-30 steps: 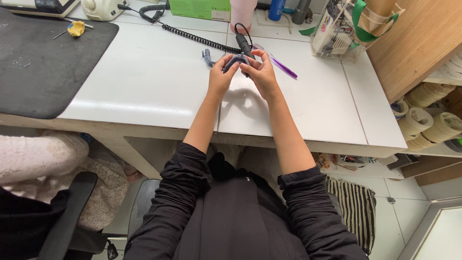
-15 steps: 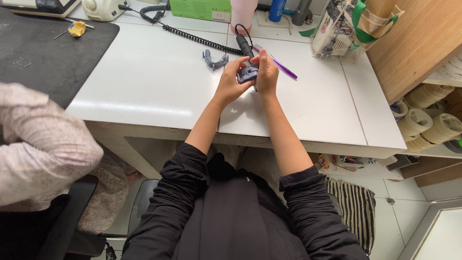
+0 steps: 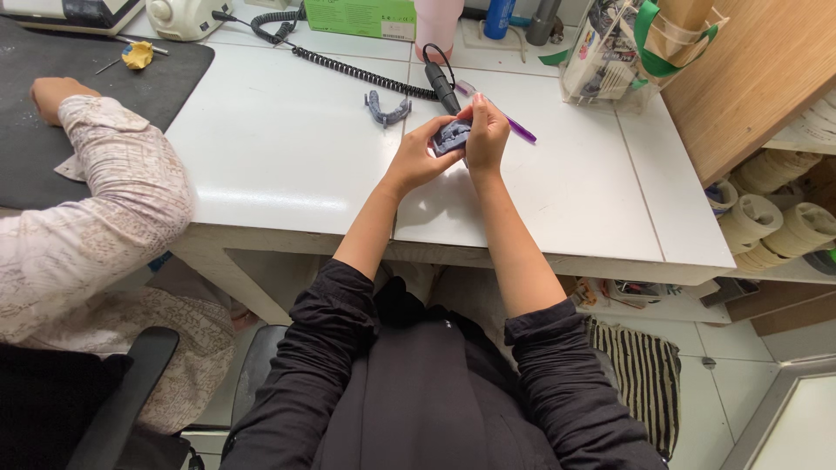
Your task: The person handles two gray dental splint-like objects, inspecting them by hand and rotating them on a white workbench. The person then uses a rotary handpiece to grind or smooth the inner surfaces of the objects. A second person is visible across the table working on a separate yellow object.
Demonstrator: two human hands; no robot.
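Both hands meet over the white table (image 3: 287, 174), mid-desk, w/ a small grey dental model (image 3: 452, 136) pinched between them. Left hand (image 3: 420, 157) cups it from below and the side, fingers curled narrow around it; right hand (image 3: 486, 130) closes on it from the right, thumb and fingertips tight on the edge. Can't tell if the right also pins a thin tool against it, too small to read. Model sits just above the tabletop, just in front of the black handpiece (image 3: 442, 85) on its coiled cord (image 3: 348, 68), w/ a purple pen (image 3: 509, 126) touching or nearly touching the right hand's far side. A second grey arch (image 3: 387, 110) lies apart, to the left. A co-worker's sleeve (image 3: 104, 200) rests by the black mat (image 3: 52, 96), well clear. My read on doing it well: keep wrists low near the table for steadiness, grip by the base not the teeth, turn w/ the left, work w/ the right, and stay over the desk so a slip drops short.
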